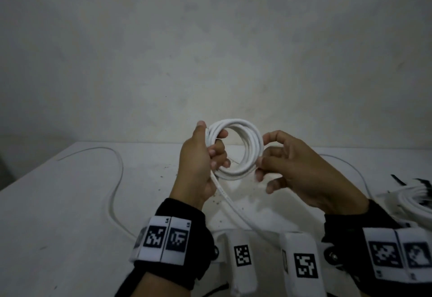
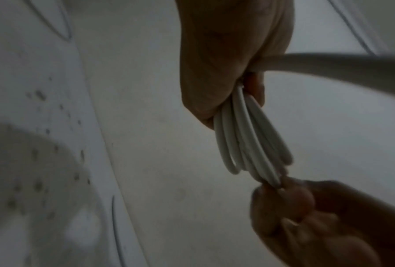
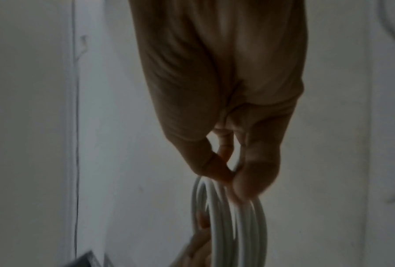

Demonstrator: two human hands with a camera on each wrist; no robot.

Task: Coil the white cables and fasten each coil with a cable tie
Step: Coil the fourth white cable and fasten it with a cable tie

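A white cable coil (image 1: 243,133) of several loops is held upright above the table. My left hand (image 1: 205,154) grips its left side, fingers curled through the ring. My right hand (image 1: 275,156) pinches the right side of the coil between thumb and fingers. A loose tail of cable (image 1: 230,203) runs from under the left hand down toward me. In the left wrist view the loops (image 2: 244,140) fan out of my fist to the other hand's fingertips (image 2: 290,196). In the right wrist view the loops (image 3: 228,216) hang below my pinching fingers (image 3: 217,171).
The white table (image 1: 70,203) carries a second white cable (image 1: 114,189) looping at the left. At the right edge lie a coiled white cable (image 1: 418,201) and black cable ties (image 1: 397,178). A grey wall stands behind the table.
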